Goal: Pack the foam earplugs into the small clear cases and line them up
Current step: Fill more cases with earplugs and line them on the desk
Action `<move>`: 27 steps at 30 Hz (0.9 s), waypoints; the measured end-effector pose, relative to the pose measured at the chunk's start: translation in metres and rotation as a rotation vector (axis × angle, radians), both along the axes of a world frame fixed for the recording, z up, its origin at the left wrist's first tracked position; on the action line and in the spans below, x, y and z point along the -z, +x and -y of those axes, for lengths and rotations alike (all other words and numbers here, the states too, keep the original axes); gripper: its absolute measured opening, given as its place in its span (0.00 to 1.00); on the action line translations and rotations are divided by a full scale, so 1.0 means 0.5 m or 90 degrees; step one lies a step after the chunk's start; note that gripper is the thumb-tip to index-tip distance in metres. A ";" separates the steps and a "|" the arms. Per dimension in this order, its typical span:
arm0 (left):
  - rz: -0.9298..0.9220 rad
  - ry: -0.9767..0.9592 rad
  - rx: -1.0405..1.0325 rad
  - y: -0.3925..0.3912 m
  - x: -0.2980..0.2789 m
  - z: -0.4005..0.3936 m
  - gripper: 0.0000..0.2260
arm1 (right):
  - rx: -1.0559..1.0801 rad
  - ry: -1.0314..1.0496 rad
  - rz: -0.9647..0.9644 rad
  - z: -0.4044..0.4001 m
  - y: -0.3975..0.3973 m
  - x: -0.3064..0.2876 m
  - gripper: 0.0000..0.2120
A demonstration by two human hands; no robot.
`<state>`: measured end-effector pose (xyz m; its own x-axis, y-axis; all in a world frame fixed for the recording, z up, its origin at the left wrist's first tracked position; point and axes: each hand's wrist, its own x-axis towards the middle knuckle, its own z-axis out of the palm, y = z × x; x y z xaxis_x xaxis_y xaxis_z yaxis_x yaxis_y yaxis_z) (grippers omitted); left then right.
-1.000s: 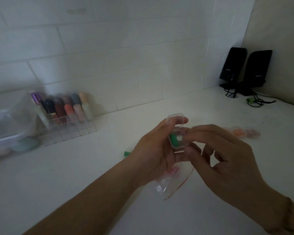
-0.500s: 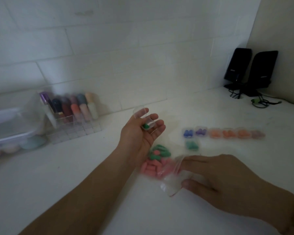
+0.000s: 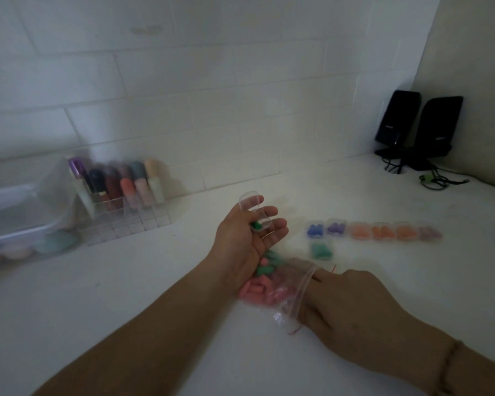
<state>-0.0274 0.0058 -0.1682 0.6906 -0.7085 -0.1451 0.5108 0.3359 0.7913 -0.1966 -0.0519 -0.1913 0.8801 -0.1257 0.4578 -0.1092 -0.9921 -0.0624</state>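
Note:
My left hand [image 3: 240, 238] is turned palm up over the white counter and holds a small clear case [image 3: 260, 224] with its lid [image 3: 247, 199] flipped open. One green earplug [image 3: 256, 225] sits in it. Just below lies a clear zip bag [image 3: 286, 298] of pink and green earplugs [image 3: 257, 290]. My right hand [image 3: 355, 307] reaches into the bag's mouth, and its fingertips are hidden among the plugs. To the right, several filled cases form a row [image 3: 382, 232] holding blue, purple and orange plugs. One green-filled case [image 3: 320, 250] sits in front of the row.
A clear acrylic organiser [image 3: 126, 221] with coloured tubes stands at the back left, beside a clear plastic box [image 3: 12, 224]. Two black speakers [image 3: 417, 130] and a tangle of cable [image 3: 433, 181] fill the far right corner. A tiled wall runs along the back.
My right hand left the case, dropped to the bag on the counter and slid its fingers inside. My left hand lowered with the open case and turned palm up.

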 end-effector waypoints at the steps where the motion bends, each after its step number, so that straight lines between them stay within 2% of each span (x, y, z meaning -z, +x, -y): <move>1: 0.005 0.002 0.001 0.000 0.000 0.000 0.10 | -0.003 0.009 0.007 0.000 0.000 0.000 0.25; 5: 0.012 0.005 0.005 -0.001 -0.002 -0.001 0.10 | -0.007 0.021 0.004 0.002 0.000 0.000 0.23; 9: 0.006 -0.007 0.006 0.000 -0.005 -0.005 0.09 | -0.016 -0.031 0.048 -0.004 -0.022 -0.019 0.11; 13: 0.006 -0.010 0.006 0.000 -0.007 -0.007 0.09 | -0.026 0.016 0.129 -0.005 -0.042 -0.042 0.04; 16: 0.017 -0.011 0.016 -0.001 -0.012 -0.008 0.09 | -0.025 0.146 0.168 0.002 -0.047 -0.055 0.04; 20: 0.040 -0.047 0.064 -0.010 -0.028 -0.017 0.08 | -0.012 0.467 0.253 0.031 -0.043 -0.068 0.10; 22: 0.046 -0.064 0.100 -0.028 -0.042 -0.023 0.08 | 0.001 0.527 0.250 0.049 -0.036 -0.072 0.07; 23: 0.048 -0.068 0.119 -0.039 -0.046 -0.026 0.09 | -0.005 0.573 0.246 0.053 -0.034 -0.073 0.07; 25: 0.056 -0.070 0.155 -0.065 -0.051 -0.032 0.17 | -0.055 0.688 0.270 0.056 -0.031 -0.073 0.13; 27: 0.077 -0.072 0.176 -0.086 -0.050 -0.037 0.23 | -0.084 0.756 0.306 0.049 -0.031 -0.081 0.10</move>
